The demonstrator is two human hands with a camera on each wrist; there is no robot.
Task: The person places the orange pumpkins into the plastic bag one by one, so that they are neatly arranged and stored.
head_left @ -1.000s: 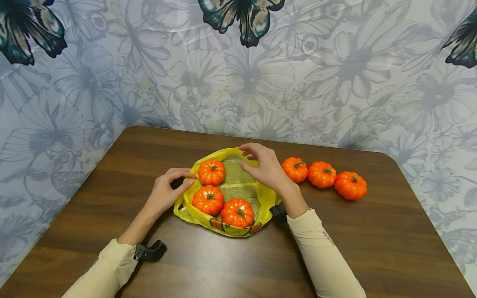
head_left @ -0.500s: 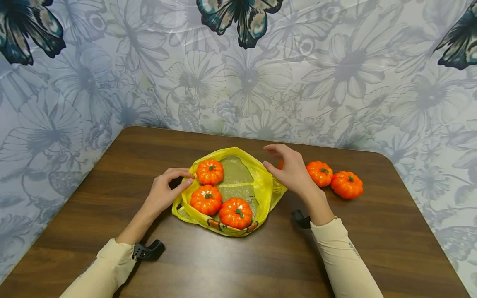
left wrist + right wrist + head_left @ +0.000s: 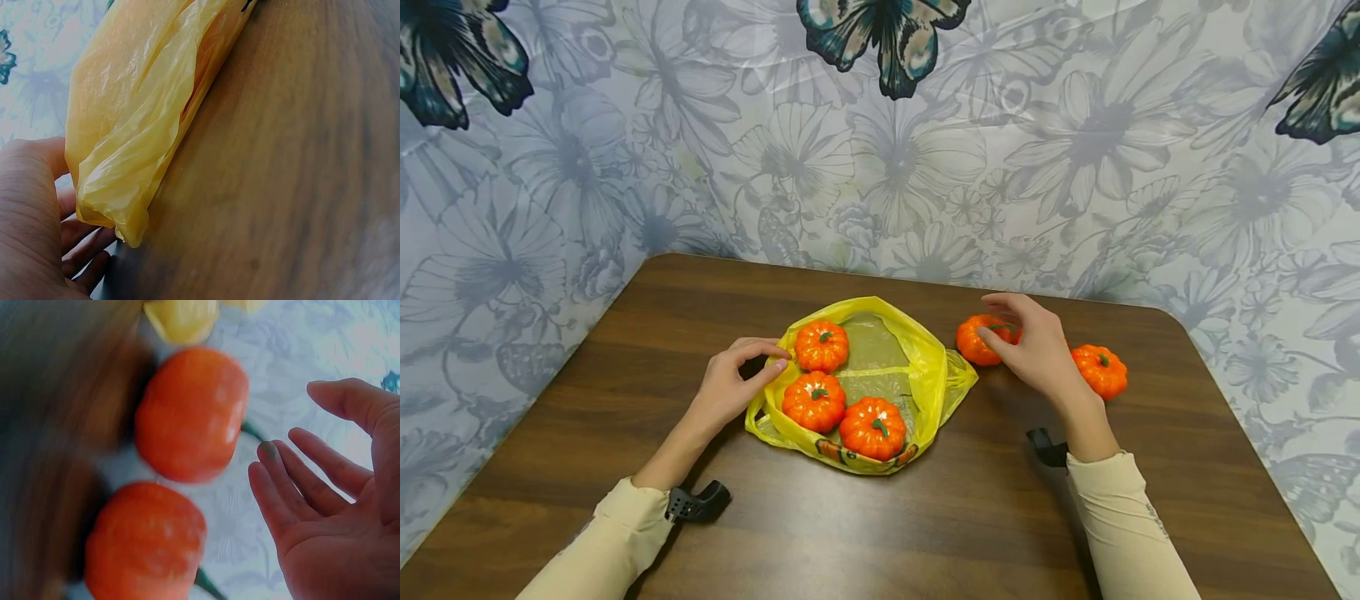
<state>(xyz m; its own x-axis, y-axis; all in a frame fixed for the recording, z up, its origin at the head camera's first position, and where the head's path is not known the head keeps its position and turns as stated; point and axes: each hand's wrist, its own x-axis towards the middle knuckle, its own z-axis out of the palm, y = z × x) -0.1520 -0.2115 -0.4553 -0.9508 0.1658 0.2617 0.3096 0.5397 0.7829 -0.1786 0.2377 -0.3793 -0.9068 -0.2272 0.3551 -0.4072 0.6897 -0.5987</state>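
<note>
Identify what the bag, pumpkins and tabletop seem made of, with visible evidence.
Bag: likely thin, shiny plastic film; creased and translucent. Pumpkins: glossy, perhaps hard plastic, given bright highlights. Tabletop: satin wood or wood-look laminate, showing brown grain.

Blurred pumpkins [image 3: 194, 419] in right-wrist view

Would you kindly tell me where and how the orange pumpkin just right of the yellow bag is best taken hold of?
Probably around the rounded sides of the orange pumpkin, from above with the right hand: it sits upright, its thin green stem on top offering little hold. The neighbouring pumpkin sits close beside it, so pinching front and back seems easiest.
</note>
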